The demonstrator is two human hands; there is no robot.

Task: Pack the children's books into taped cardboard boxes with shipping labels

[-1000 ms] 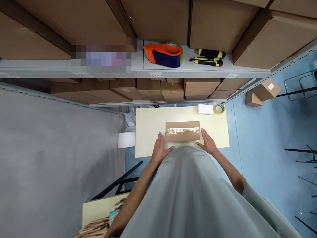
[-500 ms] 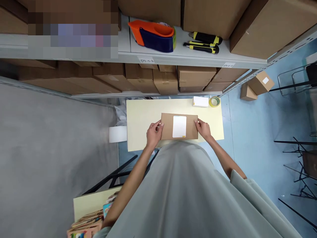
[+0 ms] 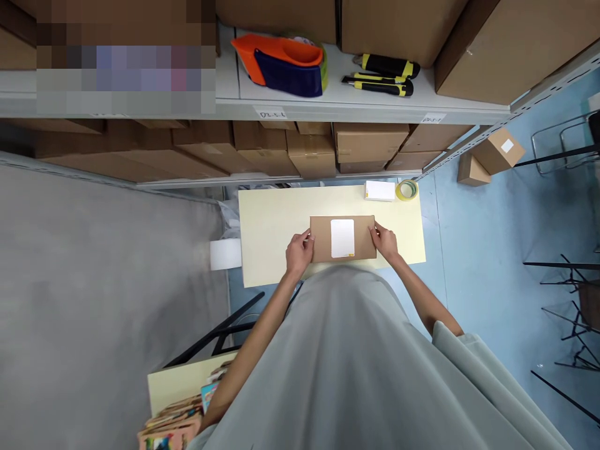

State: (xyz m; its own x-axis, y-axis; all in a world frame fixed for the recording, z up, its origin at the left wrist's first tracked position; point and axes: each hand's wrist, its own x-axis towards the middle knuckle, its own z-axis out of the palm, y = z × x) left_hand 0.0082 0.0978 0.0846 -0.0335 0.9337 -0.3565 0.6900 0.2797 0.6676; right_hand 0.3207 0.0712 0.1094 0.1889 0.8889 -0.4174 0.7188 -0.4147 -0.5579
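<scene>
Between my hands is a brown cardboard box [image 3: 321,240] with a white label [image 3: 342,238] on its upper face. My left hand [image 3: 299,251] grips the box's left end, fingers closed on the edge. At the opposite end, my right hand [image 3: 383,240] holds the right edge between thumb and fingers. The box is over the near part of a pale yellow table [image 3: 272,219]; whether it touches the tabletop I cannot tell. Farther back on the table are a small white box [image 3: 379,191] and a roll of yellowish tape [image 3: 406,190].
Above the table's far side, a grey shelf [image 3: 187,108] carries cardboard boxes, an orange and blue tape dispenser [image 3: 293,70] and several utility knives [image 3: 382,85]. A white roll [image 3: 225,254] is left of the table. Magazines [image 3: 173,425] lie stacked at lower left. Two boxes [image 3: 497,152] are on the floor at right.
The cardboard box has shifted slightly right and turned a little, still held at both ends. My left hand has moved slightly right with it; my right hand is nearly in place.
</scene>
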